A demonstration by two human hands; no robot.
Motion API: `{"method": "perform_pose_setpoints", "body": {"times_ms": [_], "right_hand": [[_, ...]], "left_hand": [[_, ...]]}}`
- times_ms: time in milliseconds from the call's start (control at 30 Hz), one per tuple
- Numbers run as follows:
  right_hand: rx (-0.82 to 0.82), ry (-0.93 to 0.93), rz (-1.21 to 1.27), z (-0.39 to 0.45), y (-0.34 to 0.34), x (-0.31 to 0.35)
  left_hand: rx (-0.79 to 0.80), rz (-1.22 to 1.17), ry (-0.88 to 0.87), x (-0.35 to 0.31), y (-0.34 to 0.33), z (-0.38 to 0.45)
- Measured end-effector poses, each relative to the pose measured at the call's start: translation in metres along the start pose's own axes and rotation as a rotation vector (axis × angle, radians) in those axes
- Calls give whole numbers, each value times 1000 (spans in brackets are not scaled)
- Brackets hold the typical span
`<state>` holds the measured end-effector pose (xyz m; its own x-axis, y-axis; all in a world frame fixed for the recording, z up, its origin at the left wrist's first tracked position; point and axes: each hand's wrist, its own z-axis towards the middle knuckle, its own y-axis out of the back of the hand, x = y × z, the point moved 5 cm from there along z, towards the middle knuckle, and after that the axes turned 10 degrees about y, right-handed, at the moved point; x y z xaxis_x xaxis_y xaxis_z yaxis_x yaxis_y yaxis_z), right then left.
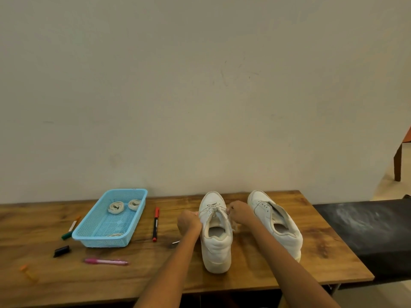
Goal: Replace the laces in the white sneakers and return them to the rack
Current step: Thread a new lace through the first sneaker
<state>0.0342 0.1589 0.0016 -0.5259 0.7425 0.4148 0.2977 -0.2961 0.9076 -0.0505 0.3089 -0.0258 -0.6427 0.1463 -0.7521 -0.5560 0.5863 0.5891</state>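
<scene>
My left hand (189, 221) was curled shut against the left side of the nearer sneaker (215, 232), and my right hand (239, 211) pinched a strand of its lace (213, 208) at the other side, fingers closed on it. What my left hand held I could not tell; it may have had the lace's other end. That sneaker stood upright on the wooden table (155, 274), heel toward me, toe toward the wall (200, 85), with the lace crossed over its tongue. The second sneaker (275, 223) stood just to its right, unlaced, its tongue flopped open, and my right forearm crossed in front of it. A small white scrap lay on the table by my left wrist; I could not make out what it was. Left of my hands lay a red pen (155, 224), and beyond it a blue basket (111, 217) with coiled laces (116, 207) inside. Around the basket were a green marker (70, 228), a black cap (61, 250), a pink pen (106, 261) and an orange bit near the table's left edge. A black bench (364, 232) adjoined the table on the right.
</scene>
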Motion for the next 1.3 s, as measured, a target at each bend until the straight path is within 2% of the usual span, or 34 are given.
{"method": "perform_pose_setpoints", "body": {"times_ms": [200,267,367,433,500,567,667,833,933,1033,1133,1300], "right_hand": [[-19,-74,34,-7,-3,-4],[9,-111,-8,-12,5,-6],[21,-132,-66,-17,16,-10],[-12,-121,-96,-20,21,-9],[-61,-109,-106,-21,24,-6],[-103,-60,-151,-19,28,1],[-115,-14,-191,-16,39,22],[-124,25,-186,-7,35,51],[-122,33,-248,-13,3,62],[-152,39,-196,-16,-20,61],[-189,35,-112,-17,-19,61],[-322,11,-21,-24,-9,58]], "left_hand": [[-14,-4,22,4,-4,3],[-81,-74,-44,-1,3,0],[-172,-157,-234,-14,18,-11],[-117,-157,-325,-20,17,-17],[15,-87,-368,-24,11,-24],[86,86,-427,-27,5,-32],[44,281,-527,-32,8,-42],[-54,424,-682,-33,7,-50],[-89,369,-665,-28,3,-47],[-124,198,-556,-18,6,-42],[-123,60,-413,-8,8,-37],[-83,-17,-358,-5,6,-37]]}}
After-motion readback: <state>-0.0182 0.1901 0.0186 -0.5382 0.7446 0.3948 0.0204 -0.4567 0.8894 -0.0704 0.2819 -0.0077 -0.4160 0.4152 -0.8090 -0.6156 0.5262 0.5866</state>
